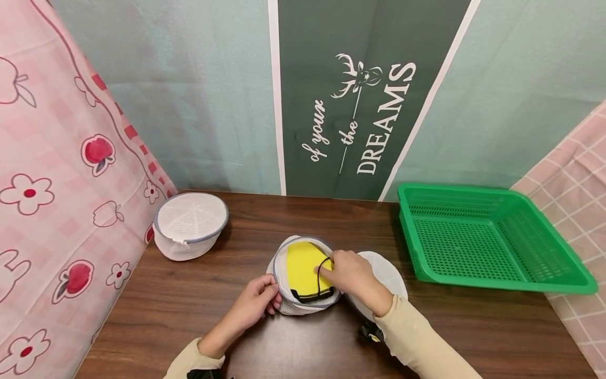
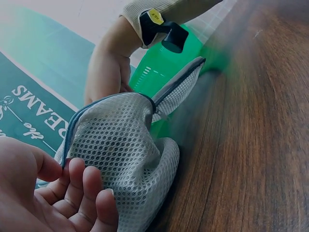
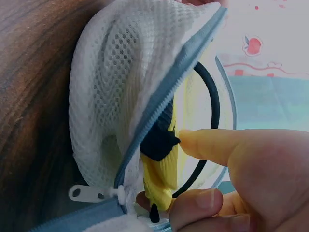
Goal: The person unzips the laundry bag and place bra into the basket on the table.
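Observation:
A white mesh laundry bag [image 1: 303, 309] with a grey zip rim stands on the table, its round lid folded out to the right. Inside it lies a yellow cloth item [image 1: 303, 266] with black trim and a black cord loop; its exact kind cannot be told. My left hand [image 1: 258, 301] pinches the bag's rim between thumb and fingers, seen closely in the left wrist view. At the opposite side, my right hand [image 1: 355, 273] reaches into the opening. In the right wrist view its thumb and fingers pinch the yellow cloth's edge near a white zip pull [image 3: 87, 193].
A second white mesh bag [image 1: 191, 223] stands open at the back left of the wooden table [image 1: 189, 295]. To the right is a green plastic basket [image 1: 502, 284]. Printed cloths hang behind and along the sides.

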The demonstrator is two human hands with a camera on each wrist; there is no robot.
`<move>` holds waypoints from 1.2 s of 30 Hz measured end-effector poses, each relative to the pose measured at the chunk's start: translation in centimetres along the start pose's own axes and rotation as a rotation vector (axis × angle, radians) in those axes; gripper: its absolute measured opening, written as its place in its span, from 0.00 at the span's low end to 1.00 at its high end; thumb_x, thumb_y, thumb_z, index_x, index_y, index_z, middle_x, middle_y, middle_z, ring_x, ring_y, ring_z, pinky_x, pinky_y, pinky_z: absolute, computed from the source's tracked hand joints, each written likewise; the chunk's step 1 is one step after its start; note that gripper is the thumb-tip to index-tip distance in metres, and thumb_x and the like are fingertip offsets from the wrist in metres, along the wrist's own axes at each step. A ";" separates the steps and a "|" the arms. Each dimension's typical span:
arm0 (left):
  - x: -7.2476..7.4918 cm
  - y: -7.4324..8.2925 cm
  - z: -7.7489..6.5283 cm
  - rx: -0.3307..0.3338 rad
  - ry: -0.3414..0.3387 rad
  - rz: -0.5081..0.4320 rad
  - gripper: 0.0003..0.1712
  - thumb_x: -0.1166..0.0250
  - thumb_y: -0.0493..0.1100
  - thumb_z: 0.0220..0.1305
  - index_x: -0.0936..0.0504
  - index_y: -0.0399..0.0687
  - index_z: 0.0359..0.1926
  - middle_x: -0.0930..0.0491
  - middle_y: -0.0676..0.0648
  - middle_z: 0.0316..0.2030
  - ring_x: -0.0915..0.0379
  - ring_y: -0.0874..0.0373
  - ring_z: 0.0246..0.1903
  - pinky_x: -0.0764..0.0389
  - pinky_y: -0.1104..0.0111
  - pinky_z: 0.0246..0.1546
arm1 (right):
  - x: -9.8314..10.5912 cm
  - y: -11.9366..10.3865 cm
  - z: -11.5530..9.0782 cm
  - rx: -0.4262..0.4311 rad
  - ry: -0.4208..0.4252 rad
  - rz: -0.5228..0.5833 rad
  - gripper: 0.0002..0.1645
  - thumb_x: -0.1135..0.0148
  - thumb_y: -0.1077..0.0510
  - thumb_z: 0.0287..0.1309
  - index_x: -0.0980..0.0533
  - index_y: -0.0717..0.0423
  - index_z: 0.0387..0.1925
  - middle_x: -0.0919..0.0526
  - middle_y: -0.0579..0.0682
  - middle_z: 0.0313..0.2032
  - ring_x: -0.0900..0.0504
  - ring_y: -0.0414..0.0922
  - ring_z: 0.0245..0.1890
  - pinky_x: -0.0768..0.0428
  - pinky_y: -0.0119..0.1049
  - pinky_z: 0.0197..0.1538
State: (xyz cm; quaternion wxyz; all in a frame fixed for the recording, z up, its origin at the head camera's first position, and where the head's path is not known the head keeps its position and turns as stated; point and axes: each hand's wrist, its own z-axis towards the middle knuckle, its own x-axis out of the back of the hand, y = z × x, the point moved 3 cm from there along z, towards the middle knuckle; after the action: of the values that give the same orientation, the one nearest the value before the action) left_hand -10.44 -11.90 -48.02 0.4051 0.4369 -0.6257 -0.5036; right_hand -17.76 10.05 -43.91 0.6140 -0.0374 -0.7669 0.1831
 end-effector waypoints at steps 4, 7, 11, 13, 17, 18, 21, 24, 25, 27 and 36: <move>0.0 0.0 0.0 -0.003 0.002 0.003 0.11 0.47 0.34 0.74 0.28 0.31 0.32 0.23 0.47 0.27 0.28 0.59 0.21 0.25 0.71 0.22 | -0.2 0.0 0.0 0.010 0.002 -0.007 0.29 0.33 0.38 0.58 0.31 0.50 0.14 0.32 0.46 0.14 0.29 0.45 0.17 0.33 0.39 0.20; 0.0 0.0 0.0 -0.005 0.002 0.005 0.11 0.47 0.34 0.74 0.28 0.32 0.32 0.23 0.47 0.27 0.28 0.59 0.21 0.26 0.71 0.21 | -0.1 0.1 0.0 0.019 0.013 0.001 0.30 0.32 0.39 0.58 0.32 0.50 0.12 0.34 0.44 0.13 0.31 0.44 0.16 0.35 0.38 0.19; 0.0 0.0 0.0 -0.005 0.001 0.003 0.11 0.47 0.34 0.74 0.28 0.32 0.32 0.23 0.47 0.27 0.28 0.59 0.21 0.26 0.71 0.21 | -0.2 0.3 0.1 0.025 -0.010 0.055 0.32 0.31 0.39 0.57 0.35 0.49 0.10 0.40 0.41 0.11 0.36 0.42 0.14 0.41 0.35 0.18; 0.0 0.0 0.0 -0.004 0.001 0.001 0.11 0.47 0.34 0.74 0.28 0.31 0.32 0.23 0.47 0.27 0.28 0.59 0.21 0.25 0.71 0.22 | -0.2 0.4 0.1 0.028 -0.029 0.089 0.33 0.30 0.39 0.57 0.37 0.48 0.09 0.42 0.41 0.11 0.38 0.41 0.14 0.43 0.34 0.18; 0.0 0.0 0.0 -0.004 0.002 -0.006 0.11 0.47 0.34 0.74 0.28 0.31 0.32 0.23 0.47 0.27 0.28 0.59 0.21 0.24 0.70 0.22 | -0.2 0.4 0.0 0.045 -0.067 0.127 0.34 0.28 0.38 0.54 0.37 0.48 0.10 0.42 0.40 0.11 0.39 0.40 0.14 0.44 0.33 0.19; 0.0 0.0 0.0 -0.004 0.002 -0.008 0.11 0.47 0.34 0.74 0.28 0.31 0.32 0.23 0.47 0.27 0.28 0.59 0.22 0.24 0.70 0.22 | -0.2 0.4 0.0 0.049 -0.078 0.127 0.33 0.28 0.38 0.54 0.37 0.48 0.10 0.41 0.40 0.11 0.39 0.40 0.14 0.44 0.33 0.19; 0.0 0.0 0.0 -0.007 0.002 -0.011 0.11 0.48 0.34 0.74 0.28 0.31 0.32 0.23 0.47 0.28 0.27 0.59 0.22 0.23 0.69 0.23 | -0.3 0.3 0.1 0.068 -0.101 0.120 0.29 0.29 0.42 0.55 0.35 0.48 0.12 0.39 0.41 0.12 0.37 0.40 0.15 0.41 0.33 0.20; 0.0 0.0 0.0 -0.009 0.002 -0.009 0.11 0.48 0.33 0.73 0.28 0.30 0.32 0.23 0.47 0.27 0.27 0.60 0.22 0.22 0.69 0.24 | -0.3 0.2 0.1 0.108 -0.093 0.110 0.23 0.32 0.47 0.56 0.33 0.48 0.14 0.37 0.41 0.14 0.35 0.41 0.16 0.39 0.34 0.21; 0.0 0.0 0.0 -0.009 0.002 -0.007 0.11 0.48 0.33 0.73 0.28 0.30 0.32 0.23 0.47 0.27 0.27 0.60 0.22 0.22 0.70 0.25 | -0.3 0.1 0.0 0.123 -0.079 0.104 0.21 0.33 0.49 0.56 0.32 0.48 0.15 0.36 0.41 0.14 0.34 0.41 0.16 0.38 0.34 0.21; 0.0 0.0 0.0 -0.010 0.002 -0.006 0.11 0.48 0.33 0.73 0.28 0.29 0.32 0.23 0.47 0.27 0.27 0.60 0.22 0.22 0.70 0.25 | -0.1 0.0 0.0 0.159 -0.045 0.087 0.19 0.33 0.50 0.54 0.31 0.47 0.16 0.35 0.41 0.14 0.34 0.41 0.16 0.38 0.34 0.21; 0.0 0.0 0.1 -0.005 0.005 -0.005 0.10 0.47 0.33 0.73 0.28 0.29 0.32 0.23 0.47 0.27 0.27 0.59 0.22 0.22 0.70 0.24 | 1.1 -1.5 -1.1 0.282 0.093 -0.012 0.17 0.33 0.51 0.50 0.32 0.44 0.16 0.37 0.38 0.13 0.35 0.39 0.15 0.35 0.35 0.19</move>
State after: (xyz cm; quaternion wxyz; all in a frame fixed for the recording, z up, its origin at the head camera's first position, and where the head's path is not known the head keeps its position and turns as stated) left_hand -10.50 -11.84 -48.07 0.4063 0.4387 -0.6223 -0.5052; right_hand -16.71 9.23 -42.20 0.6492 0.0455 -0.7044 0.2835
